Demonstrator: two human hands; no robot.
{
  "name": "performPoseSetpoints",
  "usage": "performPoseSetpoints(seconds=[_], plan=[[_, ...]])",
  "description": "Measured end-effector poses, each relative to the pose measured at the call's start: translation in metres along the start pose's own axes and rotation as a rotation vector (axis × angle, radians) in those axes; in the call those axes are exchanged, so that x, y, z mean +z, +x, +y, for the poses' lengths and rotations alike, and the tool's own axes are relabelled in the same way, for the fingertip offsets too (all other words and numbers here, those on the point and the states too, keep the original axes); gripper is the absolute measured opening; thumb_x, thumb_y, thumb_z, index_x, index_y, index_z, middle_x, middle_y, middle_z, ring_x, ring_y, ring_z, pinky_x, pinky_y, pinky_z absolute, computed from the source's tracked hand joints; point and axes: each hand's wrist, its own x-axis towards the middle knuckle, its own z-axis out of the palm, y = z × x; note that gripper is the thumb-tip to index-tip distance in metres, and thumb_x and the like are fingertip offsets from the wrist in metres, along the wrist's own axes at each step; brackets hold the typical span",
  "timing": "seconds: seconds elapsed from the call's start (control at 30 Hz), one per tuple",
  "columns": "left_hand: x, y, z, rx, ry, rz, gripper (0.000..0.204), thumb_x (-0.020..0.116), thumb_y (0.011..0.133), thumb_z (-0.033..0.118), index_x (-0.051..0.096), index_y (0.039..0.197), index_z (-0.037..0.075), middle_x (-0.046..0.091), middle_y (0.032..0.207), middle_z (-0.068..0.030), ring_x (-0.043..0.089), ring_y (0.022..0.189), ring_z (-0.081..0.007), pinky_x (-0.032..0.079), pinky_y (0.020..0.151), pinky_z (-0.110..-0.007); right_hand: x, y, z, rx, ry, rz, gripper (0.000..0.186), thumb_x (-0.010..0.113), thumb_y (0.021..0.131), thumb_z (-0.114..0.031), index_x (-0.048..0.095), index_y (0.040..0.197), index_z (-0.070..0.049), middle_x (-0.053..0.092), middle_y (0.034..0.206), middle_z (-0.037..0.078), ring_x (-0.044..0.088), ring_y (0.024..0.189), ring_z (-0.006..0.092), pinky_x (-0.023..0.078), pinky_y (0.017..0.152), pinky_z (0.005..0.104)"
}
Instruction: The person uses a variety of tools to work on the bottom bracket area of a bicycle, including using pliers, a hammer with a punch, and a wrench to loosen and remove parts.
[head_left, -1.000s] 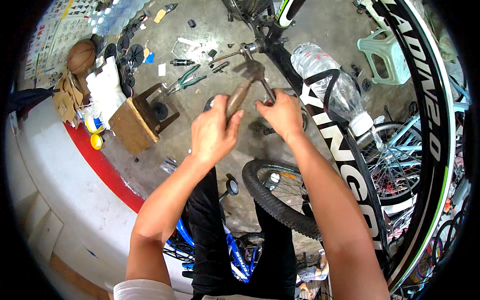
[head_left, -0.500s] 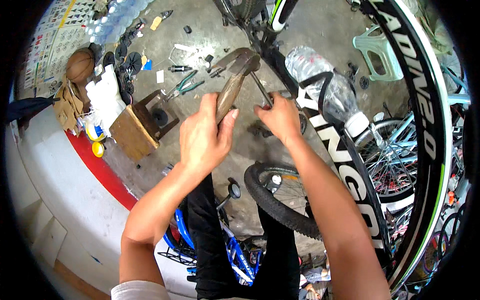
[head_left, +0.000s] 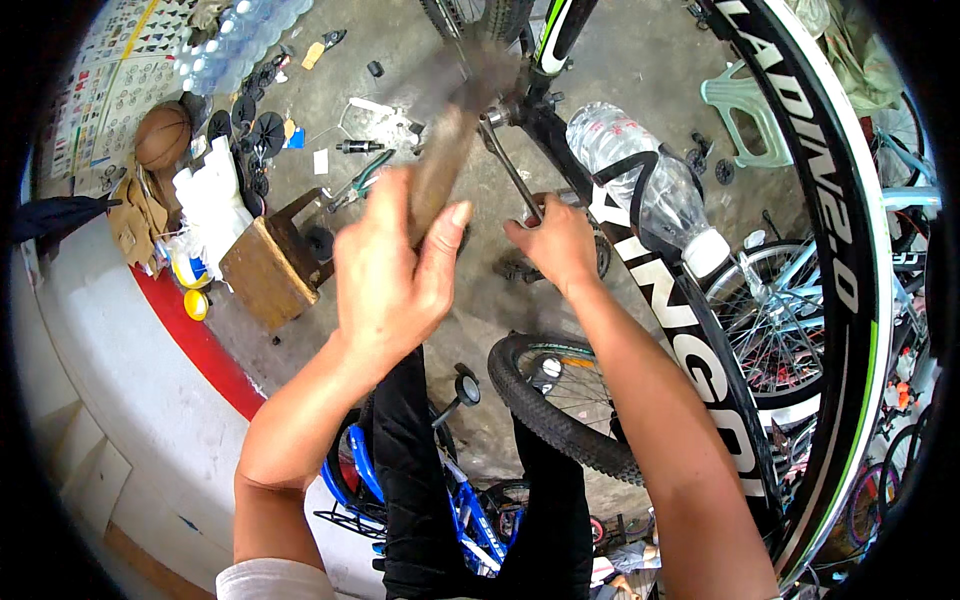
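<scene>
My left hand [head_left: 395,280] is closed round the wooden handle of a hammer [head_left: 436,175], whose head is smeared by motion above the frame's bottom bracket [head_left: 500,115]. My right hand [head_left: 555,240] grips a long steel wrench [head_left: 515,175] reaching up to that bracket on the black bicycle frame [head_left: 660,305]. A plastic bottle [head_left: 630,150] sits in the frame's cage, right of my right hand. Pliers [head_left: 360,182] lie on the floor beyond my left hand.
A wooden stool [head_left: 260,275] lies at left, near a basketball [head_left: 160,137] and scattered parts. A loose tyred wheel [head_left: 530,400] is below my hands. A pale plastic stool [head_left: 755,120] and several bicycles [head_left: 770,330] are at right; a blue bicycle [head_left: 475,520] is behind my legs.
My left hand has moved leftward and nearer me, and the hammer's head has swung up, now blurred, uncovering more of the bracket. My right hand has shifted slightly down with the wrench.
</scene>
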Motion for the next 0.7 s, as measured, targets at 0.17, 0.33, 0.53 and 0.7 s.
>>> performPoseSetpoints(seconds=[0.17,0.33,0.53,0.7], plan=[[0.034,0.008,-0.009,0.058,0.196,-0.160,0.032,0.070,0.096,0.019,0.050,0.108,-0.003,0.068,0.080,-0.0257,0.069,0.070,-0.0451,0.054,0.063,-0.051,0.004,0.001,0.002,-0.026,0.017,0.059,0.056,0.081,0.078,-0.040,0.070,0.115,0.001,0.077,0.091,0.015,0.075,0.092,0.0343,0.058,0.084,0.0438],[0.025,0.017,-0.016,-0.098,0.241,-0.221,0.034,0.071,0.095,0.025,0.051,0.105,-0.001,0.066,0.072,-0.0264,0.067,0.073,-0.0498,0.052,0.062,-0.056,0.007,0.002,0.003,-0.012,-0.073,0.033,0.057,0.083,0.077,-0.038,0.070,0.116,0.003,0.076,0.092,0.017,0.075,0.092,0.0343,0.058,0.084,0.0436],[0.010,-0.004,0.011,-0.121,-0.566,0.320,0.034,0.069,0.098,0.017,0.053,0.119,-0.004,0.068,0.095,-0.0263,0.070,0.068,-0.0319,0.055,0.062,-0.044,0.008,0.001,0.004,-0.085,0.005,0.104,0.059,0.083,0.077,-0.035,0.068,0.118,0.005,0.076,0.092,0.018,0.074,0.089,0.0359,0.059,0.081,0.0442],[0.038,0.010,-0.007,-0.135,0.312,-0.399,0.035,0.069,0.097,0.026,0.049,0.103,-0.003,0.066,0.071,-0.0280,0.066,0.073,-0.0519,0.052,0.064,-0.059,0.008,0.000,0.004,-0.061,-0.039,0.083,0.056,0.083,0.076,-0.033,0.068,0.117,0.003,0.076,0.091,0.019,0.074,0.089,0.0367,0.059,0.082,0.0447]])
